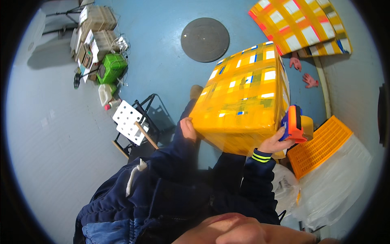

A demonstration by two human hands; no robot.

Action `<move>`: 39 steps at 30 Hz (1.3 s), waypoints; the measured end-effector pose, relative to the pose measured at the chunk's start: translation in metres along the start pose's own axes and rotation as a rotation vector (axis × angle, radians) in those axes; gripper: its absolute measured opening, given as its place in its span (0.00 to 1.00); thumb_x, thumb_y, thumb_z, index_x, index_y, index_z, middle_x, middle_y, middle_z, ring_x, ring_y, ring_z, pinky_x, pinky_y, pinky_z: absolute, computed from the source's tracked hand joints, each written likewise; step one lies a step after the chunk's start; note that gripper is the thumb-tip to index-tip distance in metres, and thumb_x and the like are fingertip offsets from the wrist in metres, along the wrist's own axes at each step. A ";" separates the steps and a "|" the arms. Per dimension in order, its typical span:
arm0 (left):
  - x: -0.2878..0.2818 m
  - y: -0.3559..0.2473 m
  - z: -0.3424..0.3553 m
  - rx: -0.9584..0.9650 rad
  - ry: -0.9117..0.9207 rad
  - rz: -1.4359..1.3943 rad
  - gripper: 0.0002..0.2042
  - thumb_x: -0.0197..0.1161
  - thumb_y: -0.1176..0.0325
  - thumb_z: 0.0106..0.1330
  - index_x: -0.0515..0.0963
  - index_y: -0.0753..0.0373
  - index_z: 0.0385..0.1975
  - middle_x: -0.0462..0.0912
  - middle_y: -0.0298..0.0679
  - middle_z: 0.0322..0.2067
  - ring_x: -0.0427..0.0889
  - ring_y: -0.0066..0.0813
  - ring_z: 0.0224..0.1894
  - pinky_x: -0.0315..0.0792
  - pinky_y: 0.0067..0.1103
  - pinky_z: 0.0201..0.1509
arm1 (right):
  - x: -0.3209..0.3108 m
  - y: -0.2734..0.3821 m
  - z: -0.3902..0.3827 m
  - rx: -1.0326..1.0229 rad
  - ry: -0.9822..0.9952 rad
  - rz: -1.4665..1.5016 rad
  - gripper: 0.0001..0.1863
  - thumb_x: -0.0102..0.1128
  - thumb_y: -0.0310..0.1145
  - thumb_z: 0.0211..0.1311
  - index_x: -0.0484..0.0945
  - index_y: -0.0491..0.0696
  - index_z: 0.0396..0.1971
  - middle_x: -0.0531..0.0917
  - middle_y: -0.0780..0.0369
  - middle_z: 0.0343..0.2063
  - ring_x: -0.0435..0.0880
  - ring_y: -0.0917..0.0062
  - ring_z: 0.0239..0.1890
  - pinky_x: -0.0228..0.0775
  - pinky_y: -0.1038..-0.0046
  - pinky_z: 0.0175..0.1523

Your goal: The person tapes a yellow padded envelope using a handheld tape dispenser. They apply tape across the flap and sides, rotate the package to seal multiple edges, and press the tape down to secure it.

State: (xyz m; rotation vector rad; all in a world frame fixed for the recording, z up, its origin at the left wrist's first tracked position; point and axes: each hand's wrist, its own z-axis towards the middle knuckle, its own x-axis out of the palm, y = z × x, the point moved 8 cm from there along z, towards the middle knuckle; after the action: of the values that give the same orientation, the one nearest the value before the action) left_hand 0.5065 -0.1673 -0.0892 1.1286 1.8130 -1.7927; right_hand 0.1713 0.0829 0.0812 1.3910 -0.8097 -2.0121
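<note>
A large box [239,97] wrapped in yellow tape, with white and blue patches showing through, tilts in front of me. My left hand [187,128] grips its lower left corner. My right hand [275,142] holds a blue and orange tape dispenser [293,124] with a roll of yellowish tape, against the box's lower right side. Part of the box's underside is in shadow.
A round dark disc [205,39] lies on the blue floor. Taped panels [300,24] and pink gloves [309,80] are at upper right, an orange crate [319,144] and plastic sheeting [333,179] at right. A chair [126,122] and piled cartons [98,18] stand left.
</note>
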 end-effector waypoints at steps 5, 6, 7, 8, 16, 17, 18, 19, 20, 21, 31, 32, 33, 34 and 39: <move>-0.013 0.031 -0.002 -0.238 -0.043 0.015 0.09 0.47 0.71 0.69 0.74 0.65 0.37 0.76 0.49 0.36 0.75 0.47 0.43 0.68 0.31 0.50 | 0.062 0.064 -0.005 -0.279 0.171 -0.149 0.25 0.63 0.36 0.61 0.67 0.37 0.50 0.75 0.47 0.48 0.71 0.51 0.50 0.62 0.57 0.55; -0.017 0.029 0.002 -0.317 -0.032 0.024 0.08 0.47 0.71 0.69 0.74 0.65 0.37 0.76 0.49 0.36 0.75 0.48 0.42 0.69 0.31 0.50 | 0.073 0.077 -0.009 -0.327 0.185 -0.139 0.24 0.64 0.35 0.60 0.68 0.37 0.49 0.75 0.47 0.48 0.72 0.51 0.50 0.62 0.57 0.55; -0.017 0.025 0.004 -0.441 0.026 0.044 0.08 0.47 0.71 0.69 0.74 0.65 0.37 0.76 0.49 0.36 0.75 0.48 0.42 0.69 0.32 0.49 | 0.082 0.087 -0.014 -0.344 0.208 -0.121 0.23 0.65 0.34 0.59 0.68 0.38 0.48 0.75 0.48 0.49 0.72 0.51 0.50 0.62 0.57 0.55; -0.016 0.019 0.012 -0.584 0.136 0.070 0.09 0.50 0.69 0.69 0.75 0.66 0.39 0.78 0.50 0.39 0.76 0.47 0.44 0.69 0.32 0.51 | 0.091 0.096 -0.019 -0.363 0.217 -0.178 0.22 0.66 0.33 0.58 0.68 0.40 0.47 0.77 0.50 0.48 0.73 0.53 0.48 0.62 0.57 0.54; 0.003 -0.234 0.187 0.460 0.556 -0.434 0.15 0.52 0.69 0.66 0.75 0.63 0.51 0.74 0.48 0.56 0.71 0.47 0.59 0.64 0.31 0.64 | 0.157 0.166 -0.076 -0.493 0.266 -0.192 0.23 0.68 0.34 0.54 0.69 0.41 0.45 0.77 0.52 0.41 0.74 0.52 0.45 0.62 0.54 0.55; -0.001 -0.237 0.202 0.421 0.595 -0.418 0.15 0.53 0.68 0.66 0.75 0.62 0.50 0.73 0.47 0.56 0.71 0.47 0.59 0.64 0.32 0.63 | 0.163 0.172 -0.080 -0.475 0.234 -0.130 0.24 0.68 0.34 0.55 0.69 0.40 0.47 0.77 0.52 0.41 0.74 0.51 0.45 0.62 0.55 0.55; 0.003 -0.236 0.209 0.308 0.662 -0.364 0.15 0.54 0.67 0.65 0.76 0.61 0.49 0.73 0.47 0.56 0.71 0.47 0.59 0.65 0.33 0.63 | 0.167 0.171 -0.080 -0.402 0.242 -0.110 0.24 0.68 0.33 0.55 0.69 0.40 0.48 0.76 0.51 0.42 0.73 0.51 0.46 0.62 0.55 0.56; -0.009 -0.247 0.214 0.460 0.602 -0.369 0.14 0.55 0.64 0.64 0.76 0.61 0.47 0.74 0.46 0.55 0.72 0.47 0.58 0.66 0.33 0.62 | 0.171 0.168 -0.078 -0.333 0.245 -0.073 0.25 0.68 0.33 0.55 0.68 0.39 0.49 0.76 0.50 0.43 0.73 0.50 0.46 0.62 0.56 0.56; -0.014 -0.254 0.219 0.549 0.555 -0.328 0.15 0.57 0.62 0.62 0.76 0.60 0.46 0.75 0.45 0.53 0.73 0.46 0.57 0.67 0.33 0.60 | 0.178 0.147 -0.074 -0.057 0.354 -0.079 0.28 0.64 0.38 0.58 0.66 0.38 0.53 0.75 0.49 0.45 0.73 0.49 0.47 0.64 0.59 0.55; -0.018 -0.255 0.220 0.600 0.538 -0.284 0.15 0.58 0.59 0.61 0.77 0.59 0.44 0.76 0.43 0.52 0.73 0.45 0.55 0.68 0.33 0.59 | 0.179 0.133 -0.071 0.120 0.409 0.046 0.30 0.58 0.46 0.62 0.66 0.37 0.54 0.74 0.48 0.47 0.75 0.52 0.47 0.67 0.61 0.53; -0.008 -0.262 0.222 0.604 0.537 -0.314 0.13 0.59 0.60 0.60 0.76 0.59 0.40 0.79 0.41 0.49 0.76 0.43 0.51 0.72 0.31 0.54 | -0.023 -0.033 0.054 0.515 -0.200 0.168 0.32 0.55 0.55 0.63 0.76 0.35 0.44 0.81 0.49 0.37 0.80 0.63 0.35 0.77 0.65 0.39; -0.009 -0.264 0.222 0.605 0.524 -0.318 0.12 0.58 0.61 0.60 0.76 0.59 0.39 0.79 0.41 0.49 0.76 0.43 0.51 0.72 0.31 0.54 | -0.029 -0.056 0.047 0.567 -0.230 -0.018 0.33 0.56 0.56 0.62 0.76 0.34 0.44 0.81 0.49 0.36 0.80 0.63 0.35 0.77 0.65 0.39; -0.010 -0.265 0.221 0.598 0.516 -0.323 0.12 0.58 0.61 0.60 0.76 0.59 0.39 0.79 0.41 0.49 0.77 0.43 0.50 0.72 0.31 0.54 | -0.032 -0.074 0.039 0.594 -0.286 -0.210 0.35 0.56 0.58 0.61 0.76 0.34 0.44 0.82 0.49 0.36 0.80 0.62 0.35 0.78 0.64 0.40; -0.012 -0.265 0.220 0.609 0.488 -0.308 0.11 0.57 0.63 0.60 0.77 0.60 0.39 0.79 0.41 0.48 0.77 0.43 0.49 0.72 0.31 0.54 | -0.022 -0.091 0.030 0.624 -0.101 -0.469 0.36 0.57 0.60 0.60 0.77 0.34 0.43 0.82 0.48 0.35 0.81 0.59 0.35 0.77 0.62 0.43; -0.029 -0.246 0.220 0.593 0.440 -0.299 0.11 0.54 0.67 0.58 0.77 0.62 0.38 0.80 0.43 0.47 0.77 0.43 0.49 0.72 0.31 0.53 | 0.052 -0.125 -0.040 0.846 0.049 0.341 0.36 0.49 0.59 0.66 0.75 0.35 0.48 0.81 0.48 0.43 0.80 0.57 0.40 0.74 0.61 0.45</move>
State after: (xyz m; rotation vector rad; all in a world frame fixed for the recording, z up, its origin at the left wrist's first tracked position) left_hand 0.2825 -0.3552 0.0663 1.6430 1.7952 -2.5276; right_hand 0.1801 0.1214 -0.0548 1.5554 -1.8652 -1.3976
